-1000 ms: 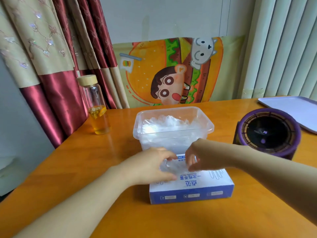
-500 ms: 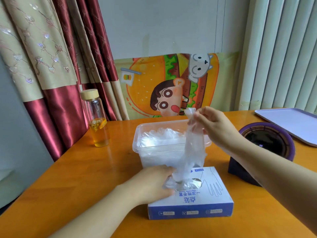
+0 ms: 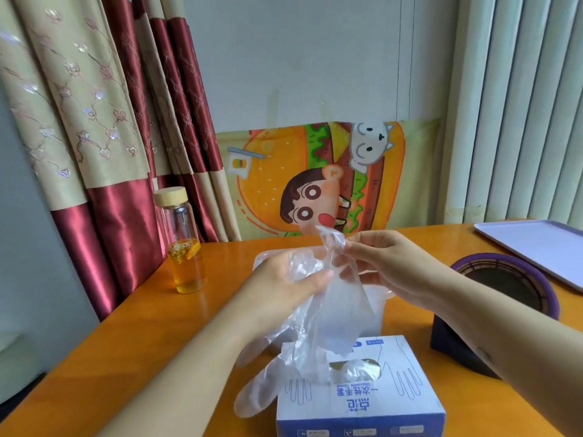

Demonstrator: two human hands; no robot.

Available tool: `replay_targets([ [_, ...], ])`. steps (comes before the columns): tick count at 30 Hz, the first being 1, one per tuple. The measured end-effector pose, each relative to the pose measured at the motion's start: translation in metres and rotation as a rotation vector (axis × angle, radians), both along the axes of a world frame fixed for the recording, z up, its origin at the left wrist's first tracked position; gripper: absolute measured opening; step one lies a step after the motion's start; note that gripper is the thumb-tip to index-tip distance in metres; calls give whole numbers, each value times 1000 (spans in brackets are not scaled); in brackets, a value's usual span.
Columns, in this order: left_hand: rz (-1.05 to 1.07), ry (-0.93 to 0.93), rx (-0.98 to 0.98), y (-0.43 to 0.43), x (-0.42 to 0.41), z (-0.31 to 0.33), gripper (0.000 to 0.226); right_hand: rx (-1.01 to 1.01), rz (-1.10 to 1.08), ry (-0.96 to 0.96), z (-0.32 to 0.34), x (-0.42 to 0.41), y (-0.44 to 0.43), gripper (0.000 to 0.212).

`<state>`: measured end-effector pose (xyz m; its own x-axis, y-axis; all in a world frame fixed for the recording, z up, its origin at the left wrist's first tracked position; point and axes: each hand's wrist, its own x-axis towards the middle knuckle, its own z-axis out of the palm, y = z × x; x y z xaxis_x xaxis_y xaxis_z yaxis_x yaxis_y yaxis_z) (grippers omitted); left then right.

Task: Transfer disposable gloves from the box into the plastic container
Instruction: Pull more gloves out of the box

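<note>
1. Above the box [image 3: 362, 395], you hold a clear glove [image 3: 334, 310] in the air between both hands, and its lower end hangs just over the box top.
2. Your right hand [image 3: 388, 266] pinches the crumpled upper end of the film between thumb and fingertips. Your left hand [image 3: 284, 279] grips the film lower down, with the thumb laid across it.
3. Loose glove fingers trail down past the left side of the box. I cannot tell whether you hold one glove or several stuck together.
4. Behind your hands sits the plastic container [image 3: 262, 257]. Only bits of its rim and wall show, so how much it already holds cannot be read.
5. More film shows in the box's oval opening [image 3: 356, 370], so the box is not empty.
6. Judged from this, the glove is out of the box but not yet in the container. You are mid-transfer, with the drop-in left to do and further pulls after it.
7. The film is thin and clingy, and it may stick to your fingers on release.
8. A bottle [image 3: 183, 241] stands on the table [image 3: 126, 342], well to the left.
</note>
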<state>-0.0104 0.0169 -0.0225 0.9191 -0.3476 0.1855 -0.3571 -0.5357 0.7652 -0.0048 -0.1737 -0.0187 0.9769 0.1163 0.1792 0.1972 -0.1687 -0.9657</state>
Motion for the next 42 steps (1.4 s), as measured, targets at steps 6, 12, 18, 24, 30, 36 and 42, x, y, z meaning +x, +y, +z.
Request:
replay_targets([
  [6, 187, 54, -239, -13, 36, -10, 24, 242, -137, 35, -16, -2, 1, 42],
  [12, 260, 109, -372, -15, 65, -9, 28, -18, -255, -338, -38, -14, 8, 23],
  [18, 206, 139, -357, -18, 89, -14, 28, -217, -257, -312, -35, 21, 7, 26],
  [24, 251, 66, -90, -3, 119, -17, 35, -352, -397, -296, -27, 60, -13, 39],
  [30, 350, -131, 163, 11, 154, -11, 37, -645, -405, -189, -41, 84, -23, 47],
  [36, -117, -353, 502, -17, 127, 9, 37, -942, -332, -95, -45, 97, -21, 50],
  [42, -258, 66, 1049, -35, 136, -21, 72, -1214, -475, -366, -22, 92, -12, 47],
])
